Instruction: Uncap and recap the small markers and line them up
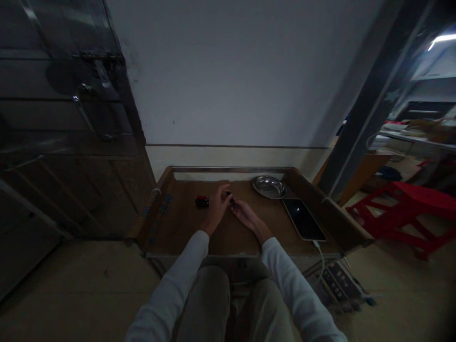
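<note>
Both my hands meet over the middle of a low wooden table [185, 232] with raised edges. My left hand [218, 209] is curled, its fingertips pinching a small dark object [230, 196]. My right hand [246, 214] is closed too, its fingers touching the same small object from the right. The object is too small and dim to name. A small dark item with a red part [202, 201] lies on the table just left of my left hand.
A round metal dish [270, 186] sits at the table's back right. A phone [303, 219] lies by the right edge, its cable running to a power strip [337, 280] on the floor. A red stool [409, 213] stands to the right, a dark metal door [64, 118] to the left.
</note>
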